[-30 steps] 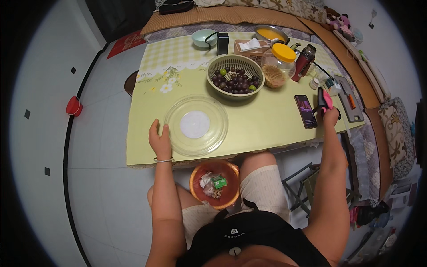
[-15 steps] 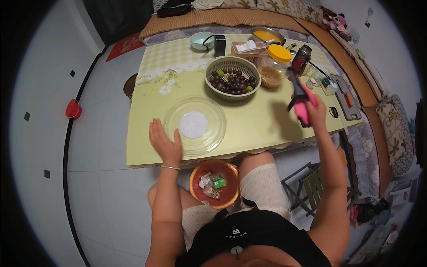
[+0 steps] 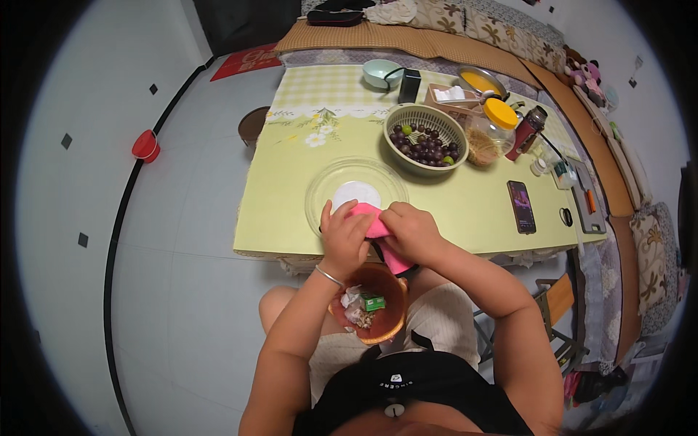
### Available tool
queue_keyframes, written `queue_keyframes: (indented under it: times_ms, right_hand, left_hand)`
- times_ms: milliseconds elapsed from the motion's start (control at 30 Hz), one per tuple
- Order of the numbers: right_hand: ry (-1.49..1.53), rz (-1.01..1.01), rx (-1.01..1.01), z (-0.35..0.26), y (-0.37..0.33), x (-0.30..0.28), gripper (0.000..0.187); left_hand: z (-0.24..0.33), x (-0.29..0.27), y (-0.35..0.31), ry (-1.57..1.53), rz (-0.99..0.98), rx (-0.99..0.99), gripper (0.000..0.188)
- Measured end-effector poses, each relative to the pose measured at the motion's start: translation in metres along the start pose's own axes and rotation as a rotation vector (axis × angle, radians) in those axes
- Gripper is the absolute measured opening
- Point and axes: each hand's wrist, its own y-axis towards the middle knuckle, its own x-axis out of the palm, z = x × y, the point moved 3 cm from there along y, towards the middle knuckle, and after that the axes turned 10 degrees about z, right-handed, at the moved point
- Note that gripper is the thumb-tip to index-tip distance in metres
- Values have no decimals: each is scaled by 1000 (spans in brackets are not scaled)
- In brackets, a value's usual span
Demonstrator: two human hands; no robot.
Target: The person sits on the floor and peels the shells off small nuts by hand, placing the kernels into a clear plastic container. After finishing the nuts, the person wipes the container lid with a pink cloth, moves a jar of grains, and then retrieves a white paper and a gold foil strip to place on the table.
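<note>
Here, holds a pink-and-black item (image 3: pixel 372 219) in front of the body, set between the left grip (image 3: pixel 345 238) and the right grip (image 3: pixel 411 229) and in contact with both. Clasps the right side of the item with the right grip, fingers curled over the top, with a pink-and-black length hanging below the same hand, past the near edge of the green tabletop (image 3: pixel 472 211) and near the rim of an orange bin (image 3: pixel 384 280). Touches the left end with the left grip, fingers bent and partly apart; cannot tell whether pinching or merely resting against the pink surface. Covers part of the near side of a clear round plate (image 3: pixel 320 192) from view with both grips. Wears a thin bangle (image 3: pixel 329 275) on the left wrist. Has a colander (image 3: pixel 429 116) of dark round fruit (image 3: pixel 425 147) beyond the plate, a yellow-capped clear jar (image 3: pixel 491 142) just beside the colander, and a phone (image 3: pixel 521 207) well to the right of the right grip.
</note>
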Motion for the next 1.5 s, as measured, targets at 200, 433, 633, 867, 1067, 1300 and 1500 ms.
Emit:
queue_keyframes:
  times_ms: [200, 433, 633, 867, 1067, 1300, 1500]
  right_hand:
    - [22, 6, 150, 11, 6, 7, 26]
    - [-203, 39, 289, 45, 53, 5, 28]
    - [-200, -276, 294, 41, 58, 74, 74]
    - [-177, -178, 375, 37, 79, 141, 34]
    - [230, -199, 118, 13, 75, 160, 32]
    - [233, -527, -84, -3, 34, 97, 46]
    - [4, -467, -151, 30, -3, 75, 64]
  left_hand:
    - [-17, -33, 8, 96, 210, -152, 39]
    - [-86, -31, -20, 214, -50, -913, 57]
    - [-99, -18, -33, 88, -127, -842, 29]
    - [-105, -17, -39, -12, -135, -881, 38]
    - [-115, -7, -52, -306, 17, -1193, 35]
    - [-139, 0, -79, -194, 150, -1074, 27]
    - [-129, 11, -61, -261, 78, -1119, 20]
